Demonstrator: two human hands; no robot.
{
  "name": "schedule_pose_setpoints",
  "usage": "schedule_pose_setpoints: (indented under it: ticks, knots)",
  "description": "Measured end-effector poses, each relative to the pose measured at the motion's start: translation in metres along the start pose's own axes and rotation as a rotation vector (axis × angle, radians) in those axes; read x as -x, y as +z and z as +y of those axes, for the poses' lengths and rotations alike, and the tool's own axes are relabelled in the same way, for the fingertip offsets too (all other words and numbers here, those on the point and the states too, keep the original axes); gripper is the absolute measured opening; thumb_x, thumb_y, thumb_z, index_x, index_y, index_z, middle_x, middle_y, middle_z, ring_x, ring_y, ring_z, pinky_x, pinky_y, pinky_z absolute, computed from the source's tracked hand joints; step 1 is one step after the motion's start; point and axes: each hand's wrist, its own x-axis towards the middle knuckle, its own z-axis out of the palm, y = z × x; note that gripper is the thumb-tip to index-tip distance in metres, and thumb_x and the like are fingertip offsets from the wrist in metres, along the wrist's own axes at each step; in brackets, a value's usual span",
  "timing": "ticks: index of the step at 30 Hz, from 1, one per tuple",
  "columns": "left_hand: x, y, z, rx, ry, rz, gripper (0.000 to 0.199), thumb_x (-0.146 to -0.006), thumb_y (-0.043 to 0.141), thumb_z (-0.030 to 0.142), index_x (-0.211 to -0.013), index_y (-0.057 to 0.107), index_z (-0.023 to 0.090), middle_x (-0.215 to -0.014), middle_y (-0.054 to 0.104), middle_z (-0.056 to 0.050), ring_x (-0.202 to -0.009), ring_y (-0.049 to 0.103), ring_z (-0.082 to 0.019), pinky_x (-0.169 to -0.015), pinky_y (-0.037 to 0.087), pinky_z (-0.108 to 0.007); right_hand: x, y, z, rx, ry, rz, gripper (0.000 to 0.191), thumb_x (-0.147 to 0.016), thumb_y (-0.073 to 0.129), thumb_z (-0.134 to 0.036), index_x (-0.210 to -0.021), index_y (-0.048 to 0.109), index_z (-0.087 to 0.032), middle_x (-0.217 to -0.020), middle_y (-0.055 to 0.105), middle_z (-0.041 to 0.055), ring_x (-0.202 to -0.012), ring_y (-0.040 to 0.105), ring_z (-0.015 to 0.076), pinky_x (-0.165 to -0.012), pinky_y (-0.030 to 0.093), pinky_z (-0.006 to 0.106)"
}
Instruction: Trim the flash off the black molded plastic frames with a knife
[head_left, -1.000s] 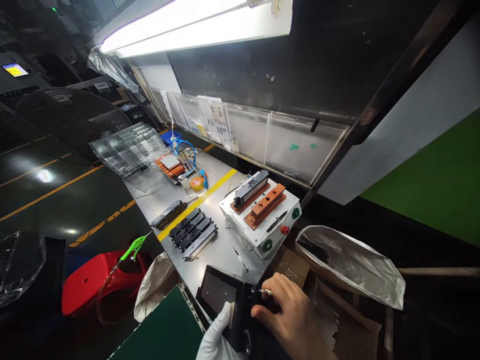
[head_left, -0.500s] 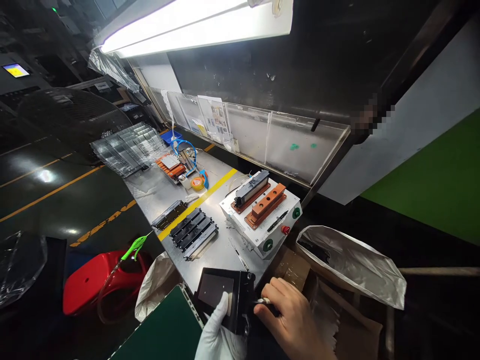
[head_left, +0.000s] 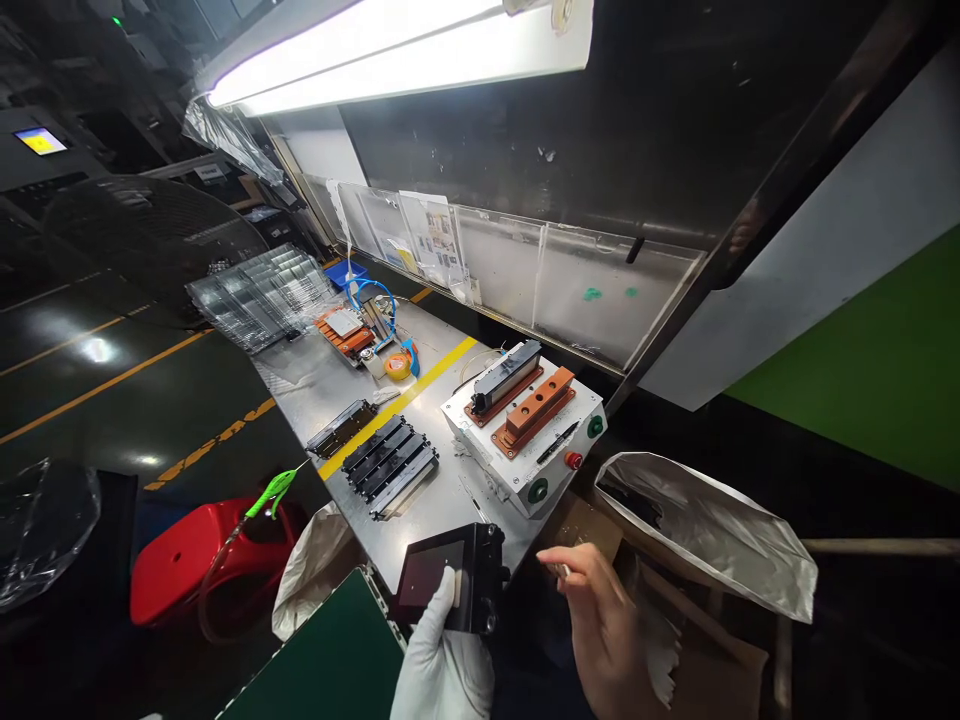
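My left hand [head_left: 446, 655], in a white glove, grips a black rectangular plastic housing [head_left: 474, 580] near the bench's front edge. The thumb presses on its dark glossy face, and small lugs line the right side. To the right of the housing and apart from it is my bare right hand [head_left: 604, 625], fingers pinched together. A small pale piece shows at the fingertips, too little of it to name. Several similar black housings [head_left: 390, 462] lie side by side on the metal bench [head_left: 439, 520] beyond, with a slim pointed tool [head_left: 475, 498] to their right.
A white control box [head_left: 487, 445] carries two orange-brown fixtures, a black pen [head_left: 557, 442] and a red button [head_left: 574, 460]. An open lined bag [head_left: 720, 540] stands at right, a red stool [head_left: 187, 560] at left. Yellow tape [head_left: 397, 367] and clear trays [head_left: 259, 295] are farther back.
My right hand has drawn away to the right from the housing's side and turned, its fingers now pointing up and left. The left hand has tilted the housing slightly and still holds it.
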Motion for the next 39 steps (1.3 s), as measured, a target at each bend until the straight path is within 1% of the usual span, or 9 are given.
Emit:
schedule_pose_setpoints:
  ticks: [3, 5, 10, 16, 21, 24, 29, 35, 39]
  knots:
    - [0.003, 0.004, -0.003, 0.069, -0.009, -0.03, 0.03, -0.101, 0.047, 0.016, -0.125, 0.062, 0.005, -0.106, 0.076, -0.011, -0.096, 0.072, -0.012, -0.073, 0.056, -0.008, 0.0, -0.004, -0.01, -0.161, 0.131, -0.358, 0.053, -0.104, 0.019, -0.051, -0.084, 0.059, -0.023, -0.071, 0.061, -0.0001, -0.059, 0.056, 0.0143, -0.056, 0.043, 0.025]
    - [0.004, 0.004, -0.004, 0.021, 0.024, -0.053, 0.033, -0.102, 0.044, 0.018, -0.128, 0.06, 0.005, -0.117, 0.071, -0.014, -0.108, 0.068, -0.015, -0.075, 0.057, -0.01, 0.0, -0.003, -0.016, -0.124, 0.069, -0.446, 0.058, -0.098, 0.021, -0.065, -0.081, 0.057, -0.023, -0.07, 0.06, -0.0008, -0.06, 0.057, 0.0143, -0.055, 0.042, 0.025]
    - [0.003, -0.003, -0.008, -0.128, 0.083, -0.142, 0.038, -0.104, 0.038, 0.024, -0.13, 0.057, 0.005, -0.137, 0.057, -0.016, -0.13, 0.052, -0.021, -0.084, 0.057, -0.019, -0.003, 0.006, -0.02, 0.09, -0.096, -0.35, 0.056, -0.091, 0.036, -0.073, -0.07, 0.048, -0.022, -0.059, 0.054, -0.0046, -0.048, 0.05, 0.0112, -0.044, 0.032, 0.024]
    - [0.002, 0.008, -0.015, 0.008, 0.082, -0.197, 0.048, -0.107, 0.022, 0.024, -0.124, 0.063, 0.006, -0.125, 0.068, -0.013, -0.117, 0.062, -0.008, -0.098, 0.043, -0.009, -0.005, 0.007, -0.017, 0.152, -0.191, -0.316, 0.053, -0.098, 0.04, -0.058, -0.06, 0.04, -0.021, -0.053, 0.05, -0.0055, -0.045, 0.047, 0.0085, -0.045, 0.031, 0.023]
    - [0.007, 0.027, -0.009, 0.062, -0.051, -0.095, 0.066, -0.106, 0.009, 0.032, -0.113, 0.067, 0.001, -0.103, 0.076, -0.015, -0.092, 0.073, -0.01, -0.079, 0.055, -0.012, -0.002, 0.014, -0.013, 0.188, -0.298, -0.157, 0.054, -0.101, 0.034, -0.055, -0.062, 0.047, -0.02, -0.053, 0.05, -0.0034, -0.047, 0.048, 0.0103, -0.049, 0.031, 0.026]
    - [0.011, 0.034, -0.007, 0.11, -0.064, -0.141, 0.065, -0.106, 0.01, 0.034, -0.112, 0.068, 0.003, -0.1, 0.077, -0.013, -0.087, 0.074, -0.01, -0.065, 0.057, -0.011, -0.004, 0.021, -0.011, 0.207, -0.267, -0.124, 0.054, -0.099, 0.035, -0.06, -0.067, 0.052, -0.02, -0.057, 0.053, -0.0022, -0.051, 0.05, 0.0113, -0.05, 0.032, 0.026]
    - [0.012, 0.032, -0.004, 0.174, -0.053, -0.169, 0.063, -0.107, 0.011, 0.032, -0.11, 0.069, 0.01, -0.097, 0.078, -0.006, -0.085, 0.073, -0.007, -0.068, 0.057, -0.012, -0.003, 0.026, -0.007, 0.168, -0.322, -0.136, 0.054, -0.1, 0.034, -0.056, -0.062, 0.048, -0.021, -0.055, 0.051, -0.0018, -0.049, 0.048, 0.0126, -0.049, 0.031, 0.028]
    - [-0.004, 0.009, -0.008, -0.112, 0.293, -0.023, 0.036, -0.103, 0.039, 0.02, -0.105, 0.075, 0.016, -0.11, 0.076, -0.007, -0.109, 0.068, -0.019, -0.091, 0.057, -0.026, 0.01, 0.01, -0.009, -0.214, 0.208, -0.423, 0.042, -0.103, 0.027, -0.05, -0.112, 0.057, -0.022, -0.082, 0.066, 0.0035, -0.077, 0.067, 0.0176, -0.072, 0.052, 0.028]
    - [-0.017, -0.004, -0.013, -0.258, 0.382, 0.118, 0.018, -0.094, 0.059, 0.022, -0.102, 0.075, 0.02, -0.113, 0.074, -0.005, -0.122, 0.06, -0.025, -0.104, 0.05, -0.036, 0.011, 0.006, -0.021, -0.399, 0.543, -0.659, 0.055, -0.098, 0.028, -0.062, -0.115, 0.057, -0.018, -0.071, 0.066, 0.0017, -0.05, 0.064, 0.0154, -0.049, 0.047, 0.025]
